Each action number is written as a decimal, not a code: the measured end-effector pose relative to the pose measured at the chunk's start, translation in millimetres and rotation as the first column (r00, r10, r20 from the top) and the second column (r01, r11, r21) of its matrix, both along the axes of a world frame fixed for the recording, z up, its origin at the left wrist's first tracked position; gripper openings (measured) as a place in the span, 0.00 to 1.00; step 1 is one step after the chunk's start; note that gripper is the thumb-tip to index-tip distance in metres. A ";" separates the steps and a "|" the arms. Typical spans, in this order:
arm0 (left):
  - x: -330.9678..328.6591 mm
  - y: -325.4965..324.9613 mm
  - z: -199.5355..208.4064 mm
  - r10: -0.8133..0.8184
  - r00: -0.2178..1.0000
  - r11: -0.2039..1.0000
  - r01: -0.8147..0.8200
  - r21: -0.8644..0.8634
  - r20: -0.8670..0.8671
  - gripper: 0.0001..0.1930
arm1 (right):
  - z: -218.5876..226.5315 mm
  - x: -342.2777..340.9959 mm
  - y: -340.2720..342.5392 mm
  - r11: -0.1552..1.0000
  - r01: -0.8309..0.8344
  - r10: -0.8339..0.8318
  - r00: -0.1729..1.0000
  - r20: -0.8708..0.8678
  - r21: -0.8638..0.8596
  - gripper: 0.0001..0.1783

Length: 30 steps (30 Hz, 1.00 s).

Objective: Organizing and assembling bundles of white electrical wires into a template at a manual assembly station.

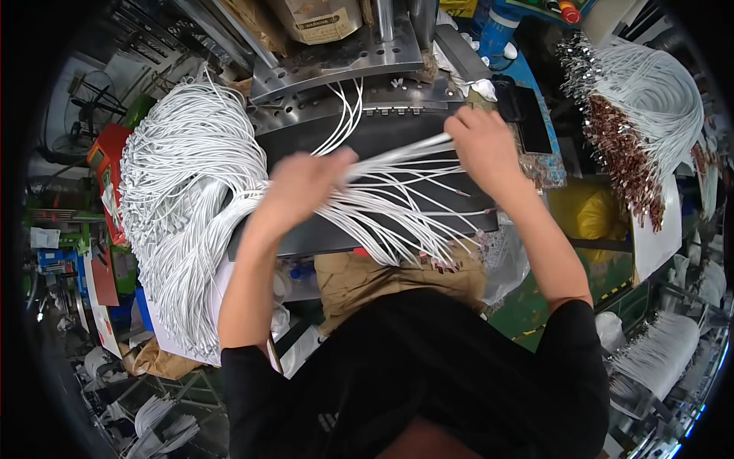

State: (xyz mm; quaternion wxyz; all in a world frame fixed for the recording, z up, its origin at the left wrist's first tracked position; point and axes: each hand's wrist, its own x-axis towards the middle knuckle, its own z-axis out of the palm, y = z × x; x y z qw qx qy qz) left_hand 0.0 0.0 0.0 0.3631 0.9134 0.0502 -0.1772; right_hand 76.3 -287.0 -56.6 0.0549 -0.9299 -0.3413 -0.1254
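A narrow strand of white wires [401, 153] stretches between my hands above the black work surface [298, 138]. My right hand [485, 145] is closed on its right end, fingers pinched round it. Over the left part of the wires hovers my left hand [306, 183], smeared by motion, so its fingers cannot be read. Below the strand, loose white wires [382, 218] fan out to the right, their tips near the surface's front edge. To the left of my left hand lies a large heap of white wires [191, 145], with small pale ends along its outer side.
A metal machine press [336, 73] with steel posts stands at the far edge, several white wires passing under it. A dark flat device [535, 118] lies at the right. Further right hangs a wire bundle with reddish-brown ends [627, 153]. A red machine [107, 176] stands left.
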 end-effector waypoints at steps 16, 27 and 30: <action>6.5 -76.0 -65.2 -0.147 0.929 0.594 -0.191 -0.781 -0.340 0.15 | -25.7 -5.2 25.8 0.608 0.196 0.606 0.511 -0.610 0.769 0.19; 63.6 -54.8 -96.5 0.306 0.902 0.437 -0.418 -0.796 -0.305 0.12 | -37.4 56.6 23.4 0.951 -0.194 0.137 0.962 0.235 0.241 0.22; 60.4 -56.3 -100.6 0.302 0.915 0.489 -0.390 -0.780 -0.268 0.12 | -50.3 60.2 31.1 0.950 -0.243 0.202 0.958 0.206 0.198 0.26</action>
